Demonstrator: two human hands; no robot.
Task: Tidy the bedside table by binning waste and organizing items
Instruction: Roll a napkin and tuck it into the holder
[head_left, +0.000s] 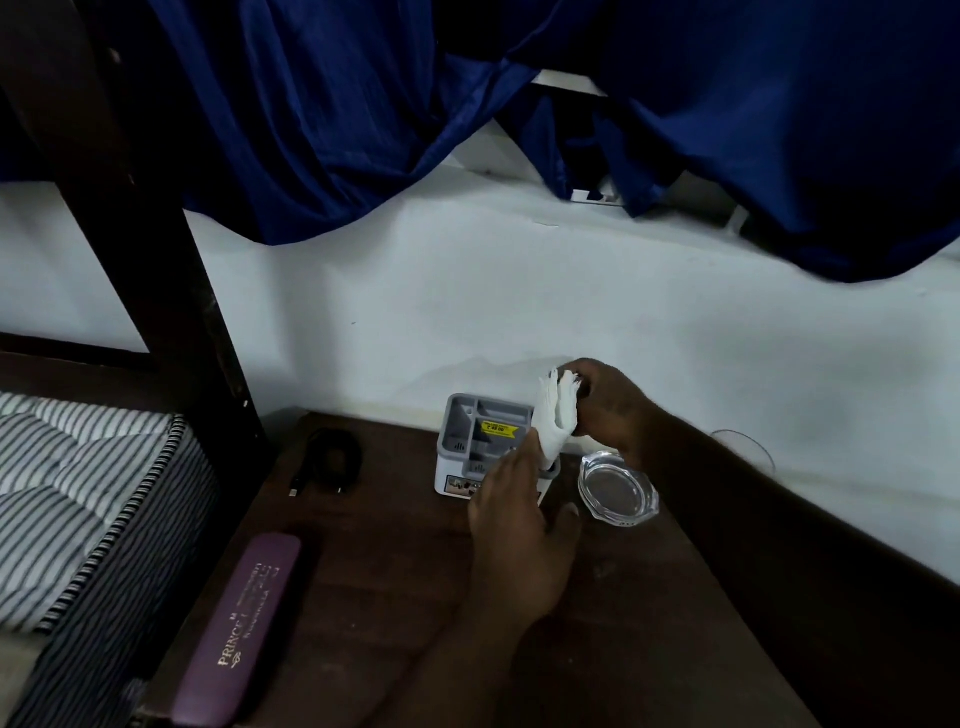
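— What's closest?
— A purple case (239, 629) on the table's (649, 597) near left edge.
— The hands?
— The left hand (519, 530), fingers straight and together, touches the grey organizer (467, 431). The right hand (608, 405) pinches the top of a white tissue (558, 415) standing in the organizer's right end, far on the table.

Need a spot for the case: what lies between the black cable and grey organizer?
Head view: only bare table between black cable and grey organizer.

The counter (395, 561) is dark matt wood, the organizer (467, 426) smooth grey plastic, the tissue (558, 415) soft creased white paper, the ashtray (618, 486) glossy clear glass, and the curtain (322, 119) sheeny blue cloth.
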